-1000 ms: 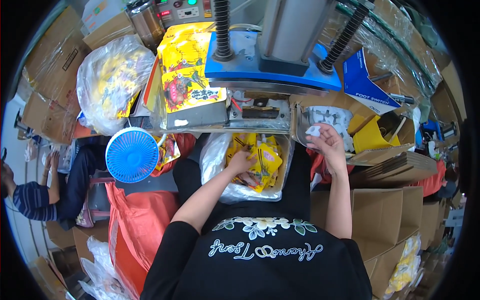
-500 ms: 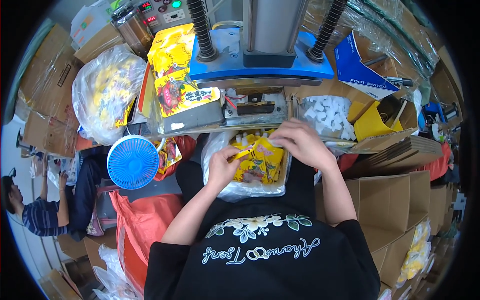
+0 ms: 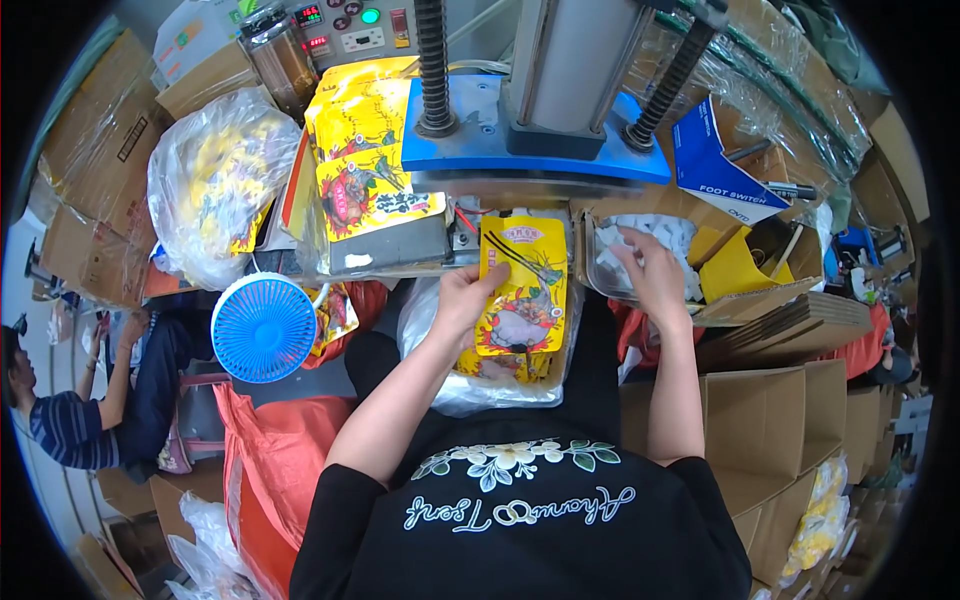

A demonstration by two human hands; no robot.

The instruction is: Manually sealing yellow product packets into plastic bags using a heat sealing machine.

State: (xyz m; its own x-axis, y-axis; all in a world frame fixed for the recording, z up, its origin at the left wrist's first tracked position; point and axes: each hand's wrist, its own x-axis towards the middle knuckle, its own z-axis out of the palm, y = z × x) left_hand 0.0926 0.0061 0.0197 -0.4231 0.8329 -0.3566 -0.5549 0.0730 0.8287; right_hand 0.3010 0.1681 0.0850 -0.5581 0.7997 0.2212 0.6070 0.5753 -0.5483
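My left hand (image 3: 466, 303) is closed on the left edge of a yellow pouch (image 3: 523, 330) printed with red and green pictures. The pouch stands nearly upright, its top end in front of the press bed. Beneath its lower end, more yellow pouches (image 3: 497, 371) lie in a container lined with clear plastic (image 3: 430, 352) on my lap. Over to the right, my right hand (image 3: 655, 278) reaches into a tray of small white plastic pieces (image 3: 672, 236). Its thumb and forefinger look apart among the pieces.
A blue press head (image 3: 530, 150) hangs over the bed. Left of it are stacked yellow pouches (image 3: 362, 130), a blue fan (image 3: 263, 327) and a clear bag of pouches (image 3: 215, 190). Cartons (image 3: 755, 425) stand at right; another person (image 3: 75, 425) sits far left.
My left hand has raised a yellow pouch from the container toward the press. My right hand has left the pouches and moved right into the tray of white pieces. The view shifted slightly.
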